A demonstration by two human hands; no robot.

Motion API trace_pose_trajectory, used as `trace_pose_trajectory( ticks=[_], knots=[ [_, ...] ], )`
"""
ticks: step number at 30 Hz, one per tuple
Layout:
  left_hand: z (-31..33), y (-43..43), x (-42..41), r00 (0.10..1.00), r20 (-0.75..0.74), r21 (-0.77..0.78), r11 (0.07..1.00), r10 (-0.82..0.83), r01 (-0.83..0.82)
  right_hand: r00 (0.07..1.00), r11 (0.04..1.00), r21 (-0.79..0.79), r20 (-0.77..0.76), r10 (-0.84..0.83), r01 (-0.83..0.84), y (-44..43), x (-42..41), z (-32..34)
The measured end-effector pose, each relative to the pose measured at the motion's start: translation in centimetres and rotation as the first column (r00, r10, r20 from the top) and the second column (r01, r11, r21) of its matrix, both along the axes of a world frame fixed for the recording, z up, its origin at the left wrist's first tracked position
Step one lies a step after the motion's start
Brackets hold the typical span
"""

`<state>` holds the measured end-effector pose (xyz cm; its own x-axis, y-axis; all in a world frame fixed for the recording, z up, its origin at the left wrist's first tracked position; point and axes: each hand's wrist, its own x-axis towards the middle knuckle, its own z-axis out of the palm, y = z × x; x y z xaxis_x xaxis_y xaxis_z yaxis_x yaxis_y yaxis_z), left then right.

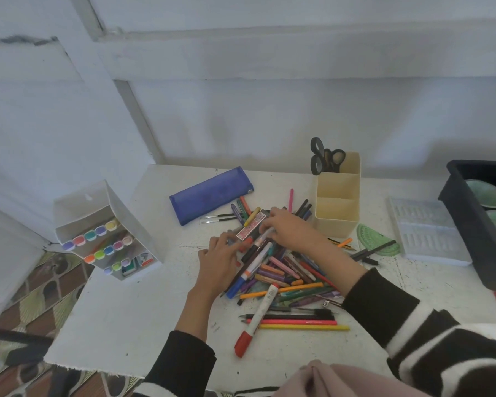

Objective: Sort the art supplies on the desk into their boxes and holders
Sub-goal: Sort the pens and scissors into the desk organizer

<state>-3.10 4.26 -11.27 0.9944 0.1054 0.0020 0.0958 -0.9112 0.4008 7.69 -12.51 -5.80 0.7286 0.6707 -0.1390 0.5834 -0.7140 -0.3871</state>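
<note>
- While I am watching through the head camera, both hands are working at the 12 o'clock end of the pile of pens, pencils and crayons that is lying mid-desk.
- I am seeing the left hand reaching in from 8 o'clock, fingers fairly straight, its fingertips resting on the pile's edge just below a labelled stick with a red-and-white sticker.
- I am seeing the right hand coming in from 4 o'clock, its fingers curling down around a clear-barrelled pen that is touching the labelled stick.
- The labelled stick is lying slantwise between the two hands, on top of the pile.
- A red-capped marker is lying at the pile's 6 o'clock edge, apart from both hands.
- A blue pencil case is sitting at 11 o'clock from the hands, flat on the desk.
- A beige holder is standing at 2 o'clock, just beside the right hand, with scissors poking out of its far compartment.
- A white marker rack is standing at 9 o'clock, well apart from the left hand, with rows of coloured caps showing.
- At 3 o'clock a green protractor, a clear plastic case and a dark tray are lying in a row toward the desk's edge.
</note>
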Motion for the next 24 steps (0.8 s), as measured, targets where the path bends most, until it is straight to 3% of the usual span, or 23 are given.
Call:
trace_pose_trajectory(
  ticks=[4,7,12,15,19,24],
  knots=[
    [-0.5,-0.4,0.2,0.998,0.009,-0.001,0.998,0.064,-0.064,0.994,0.984,-0.144,0.037,0.107,-0.101,2.1,0.1,-0.9],
    [-0.4,-0.3,0.5,0.996,0.035,0.007,0.996,0.088,-0.088,0.986,0.975,-0.167,0.063,0.157,-0.144,2.9,0.0,-1.1],
    [0.5,1.9,2.0,0.967,0.123,-0.144,0.968,0.224,-0.206,0.982,0.978,-0.138,0.08,0.168,-0.156,4.0,0.7,0.0],
    [0.9,3.8,3.5,0.948,0.127,-0.039,0.956,0.293,-0.29,0.978,0.981,-0.13,0.132,0.16,-0.143,5.1,2.2,1.0],
    [0.4,5.5,5.0,0.967,0.038,0.154,0.954,0.253,-0.256,0.98,0.982,-0.135,0.135,0.148,-0.129,7.4,4.2,1.3],
    [-0.9,5.7,3.9,0.951,0.122,0.1,0.949,0.285,-0.298,0.977,0.974,-0.213,0.175,0.121,-0.083,10.2,4.5,-0.6]
  ],
)
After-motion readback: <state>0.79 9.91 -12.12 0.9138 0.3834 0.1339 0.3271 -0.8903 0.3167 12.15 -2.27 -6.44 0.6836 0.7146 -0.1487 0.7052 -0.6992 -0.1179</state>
